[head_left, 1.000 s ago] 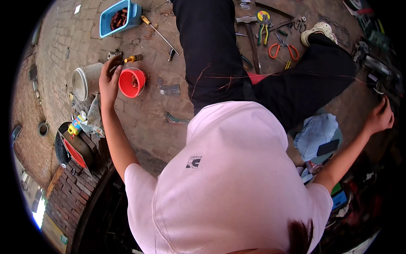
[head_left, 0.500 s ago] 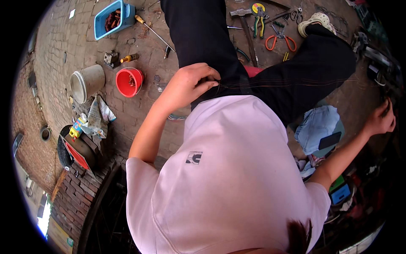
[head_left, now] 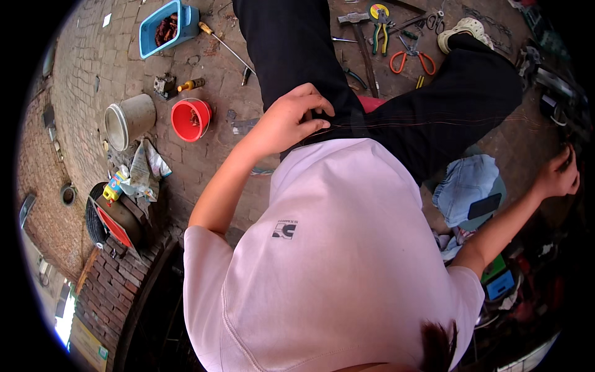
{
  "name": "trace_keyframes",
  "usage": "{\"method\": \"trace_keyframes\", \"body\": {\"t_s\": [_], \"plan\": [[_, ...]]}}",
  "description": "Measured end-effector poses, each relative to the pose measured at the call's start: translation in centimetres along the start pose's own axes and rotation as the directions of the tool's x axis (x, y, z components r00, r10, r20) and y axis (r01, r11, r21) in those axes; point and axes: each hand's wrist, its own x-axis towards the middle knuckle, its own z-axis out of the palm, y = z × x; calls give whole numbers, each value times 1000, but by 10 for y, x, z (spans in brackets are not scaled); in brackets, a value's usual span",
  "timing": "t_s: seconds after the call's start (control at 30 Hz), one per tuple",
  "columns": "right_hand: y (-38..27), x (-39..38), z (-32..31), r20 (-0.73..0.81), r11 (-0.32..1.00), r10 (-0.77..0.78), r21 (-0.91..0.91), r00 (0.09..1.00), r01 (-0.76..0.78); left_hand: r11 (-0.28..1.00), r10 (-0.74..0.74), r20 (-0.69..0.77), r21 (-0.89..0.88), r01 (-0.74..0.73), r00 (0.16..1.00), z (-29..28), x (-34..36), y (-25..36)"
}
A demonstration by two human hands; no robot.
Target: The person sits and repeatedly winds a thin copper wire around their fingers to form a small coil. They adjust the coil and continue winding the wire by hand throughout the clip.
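My left hand [head_left: 291,121] is over my black trousers at the hem of my pale shirt, its thumb and fingers closed round thin copper wires [head_left: 409,123]. The strands stretch rightward across my thighs toward a dark metal object [head_left: 539,80] at the right edge, whose details are hard to make out. My right hand [head_left: 556,173] is out at the far right with its fingers curled; what they hold is unclear. Between it and my body lie a folded light-blue cloth [head_left: 462,186] and a dark phone-like slab [head_left: 483,204].
A red bucket [head_left: 185,119], grey pail [head_left: 133,121], yellow-handled tool [head_left: 189,85] and blue container [head_left: 147,34] lie at left. Beyond my legs are a hammer [head_left: 353,20], yellow-green pliers [head_left: 384,37], orange-handled cutters [head_left: 400,62] and several other tools. A brick edge [head_left: 118,279] runs at lower left.
My left hand has swung from beside the red bucket rightward onto my lap and then shifted slightly upward. My right hand moved a little down. The wires now lie straighter across my thighs.
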Motion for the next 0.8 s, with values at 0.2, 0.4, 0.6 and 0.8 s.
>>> {"method": "trace_keyframes", "body": {"t_s": [0.2, 0.4, 0.6, 0.8], "plan": [[-7, 1, -12, 25, 997, 71, 20, 997, -72, 988, -138, 202, -36, 148, 970, 3, 5, 12], [-10, -1, -24, 58, 987, 156, 40, 986, -158, 997, -47, -89, 49, 52, 995, -1, 1, 31], [-3, -12, -27, 93, 971, 236, 26, 967, -240, 957, 175, -357, 280, -73, 918, -24, -11, 51], [57, -65, 18, 73, 972, 202, -136, 977, -191, 911, 217, -312, 405, -77, 925, -48, -21, 45]]}}
